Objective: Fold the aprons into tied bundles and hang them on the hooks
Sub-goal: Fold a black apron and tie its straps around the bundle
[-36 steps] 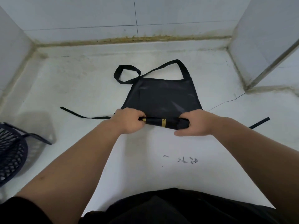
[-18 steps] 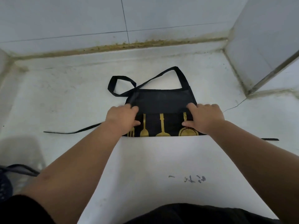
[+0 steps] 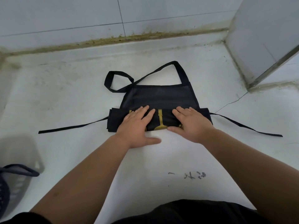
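A black apron (image 3: 159, 96) with gold cutlery print lies on the white floor, its lower part folded up into a flat band across its middle. My left hand (image 3: 137, 125) lies flat on the left of that band, fingers straight, thumb on the floor. Flat on the right of the band lies my right hand (image 3: 189, 123), fingers spread. The neck strap (image 3: 177, 68) loops toward the wall. One waist tie (image 3: 72, 127) trails left and the other waist tie (image 3: 246, 126) trails right.
A dark mesh basket (image 3: 6, 188) shows at the lower left edge. A tiled wall (image 3: 113, 18) runs along the back and a wall corner (image 3: 258, 46) juts in at the right. Small dark marks (image 3: 194, 175) are on the floor near me.
The apron's rolled lower edge has been flattened into a wider folded band. Both hands went from gripping the roll to lying flat on the fold. The view has shifted slightly.
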